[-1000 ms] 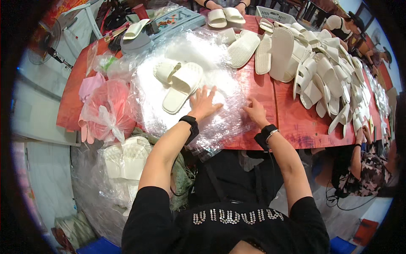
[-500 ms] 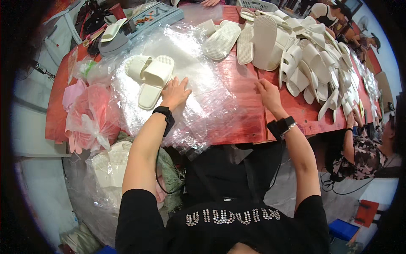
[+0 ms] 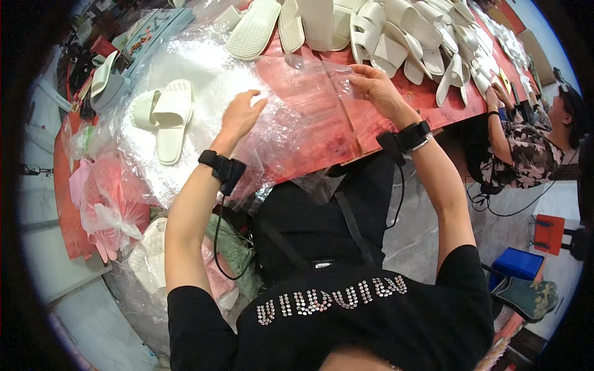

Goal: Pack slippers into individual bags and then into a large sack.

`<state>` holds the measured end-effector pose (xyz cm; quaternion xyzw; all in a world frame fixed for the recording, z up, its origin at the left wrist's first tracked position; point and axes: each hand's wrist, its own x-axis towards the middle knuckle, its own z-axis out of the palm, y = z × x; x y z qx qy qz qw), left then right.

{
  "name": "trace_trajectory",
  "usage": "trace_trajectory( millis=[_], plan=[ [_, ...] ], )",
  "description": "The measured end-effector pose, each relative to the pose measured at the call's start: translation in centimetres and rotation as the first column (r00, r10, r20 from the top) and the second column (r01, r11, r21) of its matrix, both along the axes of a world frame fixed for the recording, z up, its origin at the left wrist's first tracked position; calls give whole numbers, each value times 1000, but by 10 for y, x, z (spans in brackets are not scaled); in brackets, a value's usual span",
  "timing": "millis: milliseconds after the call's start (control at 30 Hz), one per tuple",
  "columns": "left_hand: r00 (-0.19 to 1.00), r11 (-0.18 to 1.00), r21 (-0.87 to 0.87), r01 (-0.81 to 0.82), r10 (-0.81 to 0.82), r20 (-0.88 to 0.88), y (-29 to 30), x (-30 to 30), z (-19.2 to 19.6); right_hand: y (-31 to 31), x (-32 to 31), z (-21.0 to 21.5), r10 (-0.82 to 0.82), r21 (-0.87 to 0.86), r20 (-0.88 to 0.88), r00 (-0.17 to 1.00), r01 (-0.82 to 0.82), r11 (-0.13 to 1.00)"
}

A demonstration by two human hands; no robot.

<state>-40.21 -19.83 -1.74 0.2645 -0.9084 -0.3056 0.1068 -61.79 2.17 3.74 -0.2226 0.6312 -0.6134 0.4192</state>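
Note:
A clear plastic bag stretches rightward over the red table, its far corner pinched between the thumb and fingers of my right hand. My left hand hovers above the stack of clear bags, fingers apart, with nothing visible in it. Left of that hand, a pair of cream slippers lies on the stack, one partly over the other. Past my right hand rises a heap of similar slippers. A single slipper stands sole toward me at the heap's left end.
On the left are a grey case and a pink-filled plastic bag. A bag of pale slippers sits below the table edge. At right, a person in a patterned top works by the heap. A blue bin stands lower right.
My right hand has drawn a clear bag out to the right across the table. My left hand has lifted away from beside the slipper pair. The whole view has shifted rightward.

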Motion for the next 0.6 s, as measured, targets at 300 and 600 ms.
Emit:
trace_trajectory(
  millis=[300, 600],
  plan=[
    [946, 205, 924, 322, -34, -322, 101, -31, 85, 25, 113, 35, 410, 56, -152, 899, -406, 912],
    [759, 214, 851, 480, 384, -525, 52, -18, 88, 51, 132, 45, 116, -258, -54, 992, -126, 958]
  ],
)
